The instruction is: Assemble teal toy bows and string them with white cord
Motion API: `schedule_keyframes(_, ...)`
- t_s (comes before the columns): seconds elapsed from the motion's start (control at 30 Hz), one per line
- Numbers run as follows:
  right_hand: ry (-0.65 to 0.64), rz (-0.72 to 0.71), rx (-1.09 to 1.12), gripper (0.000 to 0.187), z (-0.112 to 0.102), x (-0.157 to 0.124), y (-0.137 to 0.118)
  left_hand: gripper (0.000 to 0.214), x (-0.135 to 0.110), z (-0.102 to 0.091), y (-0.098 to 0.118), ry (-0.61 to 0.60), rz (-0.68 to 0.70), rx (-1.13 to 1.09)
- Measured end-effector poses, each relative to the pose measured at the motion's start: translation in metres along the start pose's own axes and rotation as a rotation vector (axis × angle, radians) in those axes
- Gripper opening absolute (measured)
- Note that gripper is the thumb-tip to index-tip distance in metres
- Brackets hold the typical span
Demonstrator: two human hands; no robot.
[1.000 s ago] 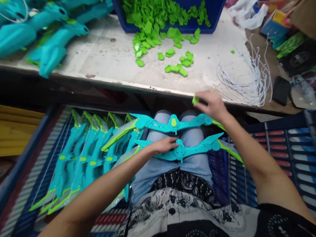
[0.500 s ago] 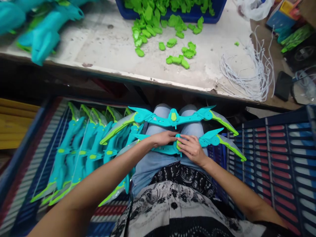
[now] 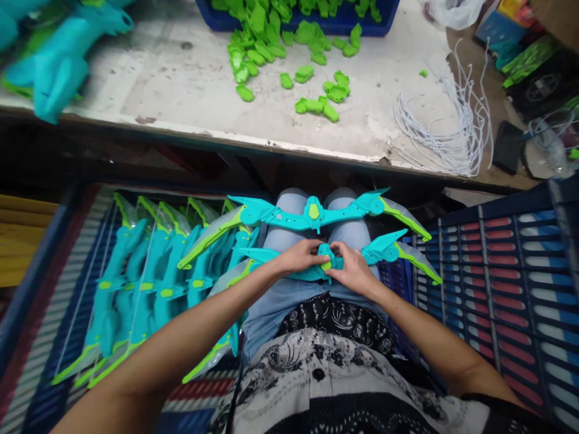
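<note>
Two teal toy bows with lime tips lie across my lap. The far bow has a green clip in its middle. My left hand and my right hand both close on the centre of the near bow, thumbs pressing a small green piece into it. Loose green pieces lie scattered on the worn white table ahead.
A blue bin of green pieces stands at the table's back. White strings lie at the right. A crate on my left holds several finished bows. A blue crate sits at my right. Teal parts pile up far left.
My right hand came down from the table edge with a green piece and joined my left hand at the near bow's centre. The piece is now pressed onto the bow.
</note>
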State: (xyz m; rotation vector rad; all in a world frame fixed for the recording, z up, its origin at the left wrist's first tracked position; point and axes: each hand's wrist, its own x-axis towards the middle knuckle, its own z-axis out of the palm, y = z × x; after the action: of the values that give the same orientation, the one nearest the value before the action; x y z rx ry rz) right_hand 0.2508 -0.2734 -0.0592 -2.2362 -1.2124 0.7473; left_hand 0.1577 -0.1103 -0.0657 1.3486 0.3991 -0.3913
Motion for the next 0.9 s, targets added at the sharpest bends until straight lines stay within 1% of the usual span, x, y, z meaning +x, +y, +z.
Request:
schedule_keyframes(0.07,-0.053,0.052,-0.022,0.064,-0.001,0.007,-0.003,0.040,0.001,0.001,-0.001,0.034,-0.013,-0.017)
schedule_keyframes(0.1,-0.063,0.067,-0.042,0.067,-0.001,0.010,-0.005,0.040,0.002,0.001,-0.002,0.052,-0.013,0.006)
schedule_keyframes(0.2,-0.071,0.051,-0.112,0.070,0.002,0.011,-0.010,0.043,0.002,0.001,-0.002,0.119,0.031,0.175)
schedule_keyframes(0.27,-0.059,-0.051,-0.132,0.068,0.002,0.007,-0.012,0.049,-0.002,-0.002,-0.002,0.151,0.048,0.283)
schedule_keyframes(0.3,-0.040,-0.131,-0.121,0.063,-0.002,0.005,-0.012,0.053,-0.005,-0.004,-0.002,0.166,0.038,0.321)
schedule_keyframes(0.33,0.004,-0.210,-0.104,0.053,-0.010,0.003,-0.010,0.057,-0.009,-0.007,-0.003,0.180,0.021,0.348)
schedule_keyframes(0.37,0.085,-0.265,-0.091,0.041,-0.022,0.003,-0.006,0.060,-0.015,-0.012,-0.004,0.193,0.001,0.374)
schedule_keyframes(0.4,0.203,-0.281,-0.091,0.030,-0.038,0.004,-0.001,0.063,-0.020,-0.016,-0.006,0.207,-0.015,0.403)
schedule_keyframes(0.43,0.350,-0.252,-0.113,0.024,-0.059,0.005,0.008,0.065,-0.026,-0.020,-0.009,0.218,-0.027,0.442)
schedule_keyframes(0.47,0.517,-0.177,-0.158,0.025,-0.084,0.008,0.018,0.066,-0.032,-0.024,-0.011,0.237,-0.029,0.497)
schedule_keyframes(0.5,0.666,-0.073,-0.220,0.028,-0.110,0.012,0.031,0.066,-0.037,-0.026,-0.012,0.272,-0.012,0.564)
schedule_keyframes(0.53,0.783,0.031,-0.285,0.029,-0.137,0.017,0.044,0.064,-0.040,-0.027,-0.012,0.331,0.030,0.643)
schedule_keyframes(0.57,0.852,0.121,-0.345,0.029,-0.162,0.024,0.057,0.060,-0.041,-0.026,-0.011,0.420,0.103,0.730)
schedule_keyframes(0.6,0.853,0.184,-0.385,0.030,-0.183,0.032,0.069,0.055,-0.040,-0.024,-0.009,0.531,0.199,0.819)
schedule_keyframes(0.63,0.826,0.215,-0.407,0.031,-0.200,0.041,0.079,0.049,-0.037,-0.022,-0.005,0.645,0.307,0.906)
schedule_keyframes(0.67,0.770,0.227,-0.421,0.034,-0.212,0.050,0.085,0.045,-0.031,-0.019,-0.001,0.741,0.407,0.987)
schedule_keyframes(0.7,0.697,0.221,-0.430,0.039,-0.219,0.060,0.089,0.042,-0.024,-0.018,0.003,0.809,0.480,1.061)
schedule_keyframes(0.73,0.624,0.211,-0.442,0.043,-0.222,0.069,0.089,0.042,-0.016,-0.018,0.006,0.843,0.520,1.130)
schedule_keyframes(0.8,0.512,0.205,-0.483,0.045,-0.220,0.084,0.083,0.046,0.001,-0.022,0.009,0.822,0.522,1.234)
schedule_keyframes(0.83,0.488,0.204,-0.508,0.041,-0.217,0.088,0.079,0.049,0.007,-0.026,0.008,0.792,0.500,1.266)
schedule_keyframes(0.9,0.498,0.184,-0.540,0.026,-0.209,0.090,0.074,0.055,0.014,-0.033,0.002,0.747,0.451,1.297)
